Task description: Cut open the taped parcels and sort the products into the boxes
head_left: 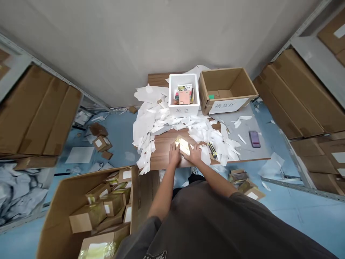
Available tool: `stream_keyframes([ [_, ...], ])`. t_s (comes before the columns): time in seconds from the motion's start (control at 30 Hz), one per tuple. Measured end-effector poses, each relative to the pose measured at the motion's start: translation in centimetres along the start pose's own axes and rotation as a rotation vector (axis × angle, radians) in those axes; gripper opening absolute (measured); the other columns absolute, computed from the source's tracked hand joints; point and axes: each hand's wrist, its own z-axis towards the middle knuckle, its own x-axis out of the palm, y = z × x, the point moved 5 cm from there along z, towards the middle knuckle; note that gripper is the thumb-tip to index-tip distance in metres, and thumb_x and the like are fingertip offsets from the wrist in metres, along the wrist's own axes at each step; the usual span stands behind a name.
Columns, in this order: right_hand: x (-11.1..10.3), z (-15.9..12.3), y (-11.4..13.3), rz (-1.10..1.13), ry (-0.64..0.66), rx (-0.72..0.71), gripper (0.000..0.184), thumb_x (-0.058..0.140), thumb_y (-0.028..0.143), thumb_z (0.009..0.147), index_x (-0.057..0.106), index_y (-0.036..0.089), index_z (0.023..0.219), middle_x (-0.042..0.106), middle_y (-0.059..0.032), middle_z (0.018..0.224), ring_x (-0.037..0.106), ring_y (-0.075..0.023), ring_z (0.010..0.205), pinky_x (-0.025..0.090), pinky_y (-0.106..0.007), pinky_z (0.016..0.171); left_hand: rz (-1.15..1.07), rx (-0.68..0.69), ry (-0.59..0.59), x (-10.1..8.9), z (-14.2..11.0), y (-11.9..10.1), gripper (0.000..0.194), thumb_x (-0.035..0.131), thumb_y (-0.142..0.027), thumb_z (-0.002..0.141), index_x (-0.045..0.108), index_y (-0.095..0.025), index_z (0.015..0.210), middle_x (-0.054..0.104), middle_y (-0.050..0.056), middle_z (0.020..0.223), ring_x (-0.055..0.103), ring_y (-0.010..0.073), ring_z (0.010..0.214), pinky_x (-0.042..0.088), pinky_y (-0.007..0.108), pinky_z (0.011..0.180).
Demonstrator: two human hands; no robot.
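Gripping a small taped parcel [182, 145] from both sides, a person's left hand [174, 154] and right hand [194, 153] meet near the front edge of a wood-topped bench [165, 158] strewn with torn white paper [142, 120]. Fingers close around its ends, though how firmly cannot be told. Glossy tape on its top catches the light and could let a fingertip slide, tipping the parcel toward the near edge and the blue floor [129, 126] below.

Just beside the right hand, a yellow-and-black cutter [212, 150] lies among the scraps; whether its blade is out cannot be seen, but a careless sweep or blind reach could nick a finger. Loose paper, crowding the hands, might bury the cutter or skid under anything set on it. Behind, small items fill a white foam box [183, 111] beside an open cardboard box [229, 107]; a stray scrap could drop into either. Toward the right end, a phone [254, 139] lies exposed to a knock from a swinging arm.
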Motion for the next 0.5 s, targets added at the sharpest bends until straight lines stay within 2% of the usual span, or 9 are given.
stream_keyframes([
  [0.13, -0.8, 1.4, -1.9, 0.056, -0.033, 0.1, 0.099, 0.068, 0.074, 0.095, 0.043, 0.017, 0.171, 0.053, -0.0285, 0.154, 0.048, -0.0457, 0.138, 0.04, -0.057, 0.112, -0.107, 0.028, 0.058, 2.9, -1.2, -2.5, 0.101, 0.077, -0.015, 0.081, 0.037, -0.025, 0.173, 0.023, 0.019, 0.184, 0.023, 0.041, 0.17, 0.041, 0.059, 0.128],
  [0.27, -1.1, 2.2, -3.5, 0.125, 0.051, -0.046, 0.082, 0.063, 0.063, 0.103, 0.046, 0.02, 0.171, 0.058, -0.0227, 0.15, 0.049, -0.0409, 0.138, 0.043, -0.05, 0.112, -0.267, -0.034, 0.206, 4.9, -1.9, -2.3, 0.128, 0.095, -0.03, 0.074, 0.021, -0.024, 0.178, 0.004, 0.028, 0.184, 0.038, 0.0442, 0.163, 0.048, 0.051, 0.122],
  [0.37, -0.3, 1.9, -4.7, 0.213, 0.173, -0.173, 0.085, 0.069, 0.05, 0.101, 0.037, 0.022, 0.175, 0.053, -0.0198, 0.158, 0.053, -0.0364, 0.137, 0.045, -0.045, 0.113, -0.367, -0.079, 0.221, 5.5, -1.7, -1.0, 0.125, 0.096, -0.036, 0.078, 0.02, -0.029, 0.178, -0.002, 0.025, 0.185, 0.041, 0.0442, 0.161, 0.05, 0.051, 0.12],
  [0.43, 0.4, 1.4, -5.2, 0.27, 0.245, -0.219, 0.096, 0.075, 0.044, 0.096, 0.029, 0.025, 0.178, 0.047, -0.0192, 0.164, 0.056, -0.0354, 0.136, 0.048, -0.043, 0.111, -0.432, -0.057, 0.206, 5.7, -1.5, -0.1, 0.121, 0.093, -0.03, 0.08, 0.022, -0.029, 0.178, -0.002, 0.023, 0.186, 0.037, 0.0431, 0.164, 0.047, 0.051, 0.123],
  [0.5, 1.1, 0.9, -5.2, 0.299, 0.297, -0.242, 0.105, 0.078, 0.037, 0.091, 0.022, 0.028, 0.179, 0.048, -0.0189, 0.162, 0.06, -0.0353, 0.134, 0.051, -0.041, 0.106, -0.479, -0.029, 0.186, 5.9, -1.5, 0.8, 0.117, 0.089, -0.019, 0.08, 0.025, -0.028, 0.178, 0.0, 0.02, 0.187, 0.034, 0.0412, 0.166, 0.044, 0.049, 0.126],
])
